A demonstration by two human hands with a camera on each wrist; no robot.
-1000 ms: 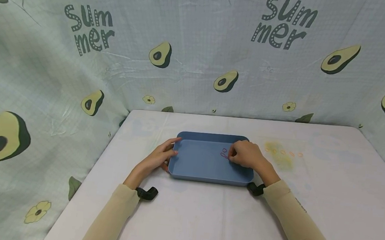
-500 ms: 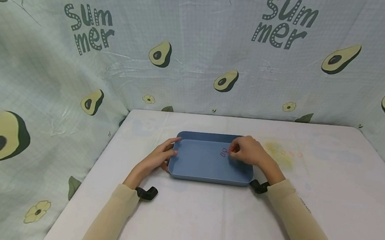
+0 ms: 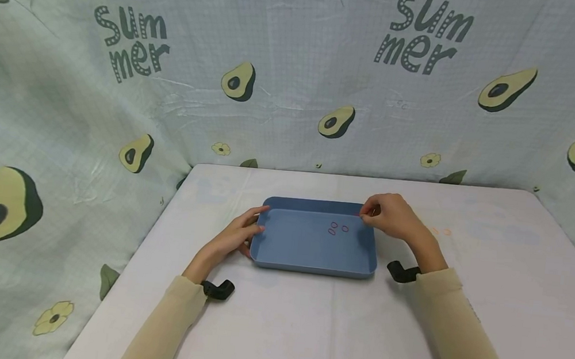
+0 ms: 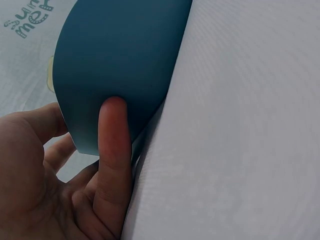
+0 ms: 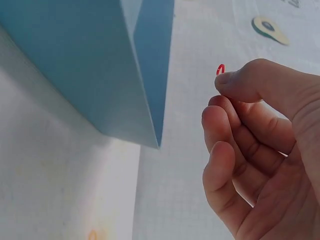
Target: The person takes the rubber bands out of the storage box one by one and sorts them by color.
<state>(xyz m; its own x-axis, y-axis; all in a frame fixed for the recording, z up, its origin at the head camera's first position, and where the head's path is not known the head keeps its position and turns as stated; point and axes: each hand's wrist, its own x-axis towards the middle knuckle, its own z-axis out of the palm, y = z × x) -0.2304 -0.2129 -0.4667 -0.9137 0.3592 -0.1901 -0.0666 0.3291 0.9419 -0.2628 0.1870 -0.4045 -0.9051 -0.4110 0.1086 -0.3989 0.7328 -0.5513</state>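
A shallow blue tray (image 3: 307,248) lies on the table. At its left end my left hand (image 3: 232,236) grips the edge, with fingertips over the rim and the thumb (image 4: 113,125) against the outer wall. Above the tray's far right corner is my right hand (image 3: 392,215), pinching a small red rubber band (image 5: 220,69) between thumb and fingertip. The band's lower part is hidden by the thumb. On the tray floor, right of the middle, lie a single reddish band (image 3: 345,229) and two more bands (image 3: 332,228) close together.
Small orange bands (image 3: 447,232) lie on the white cloth to the right of the tray, partly hidden behind my right hand. The tablecloth (image 3: 273,328) extends in front. A curtain (image 3: 290,47) printed with avocados hangs behind the table.
My right hand has risen from the tray floor with a red band and moved right and away, over the far right corner. My left hand keeps its hold on the tray.
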